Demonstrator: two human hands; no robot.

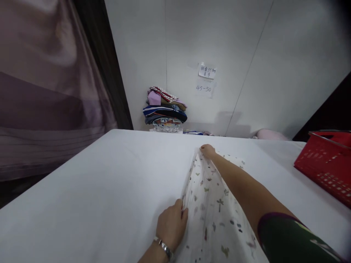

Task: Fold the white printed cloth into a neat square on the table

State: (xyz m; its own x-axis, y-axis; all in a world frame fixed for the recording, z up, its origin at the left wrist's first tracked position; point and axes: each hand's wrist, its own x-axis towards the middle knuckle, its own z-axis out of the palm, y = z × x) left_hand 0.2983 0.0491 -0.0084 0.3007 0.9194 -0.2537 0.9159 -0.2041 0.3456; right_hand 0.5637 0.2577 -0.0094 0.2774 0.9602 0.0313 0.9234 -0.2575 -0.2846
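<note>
A white cloth with small printed flowers (214, 208) lies on the white table (109, 182), stretched from near me toward the far side. My left hand (172, 225), a metal watch on its wrist, pinches the cloth's near left edge with closed fingers. My right hand (207, 150) reaches far forward, arm lying over the cloth, and its fingers close on the cloth's far corner.
A red plastic basket (323, 166) stands at the table's right edge. A stack of folded clothes (165, 109) sits against the white wall behind the table, with paper notes (207, 71) taped above. A purple curtain (46, 84) hangs at the left. A pink item (270, 135) lies at the back right.
</note>
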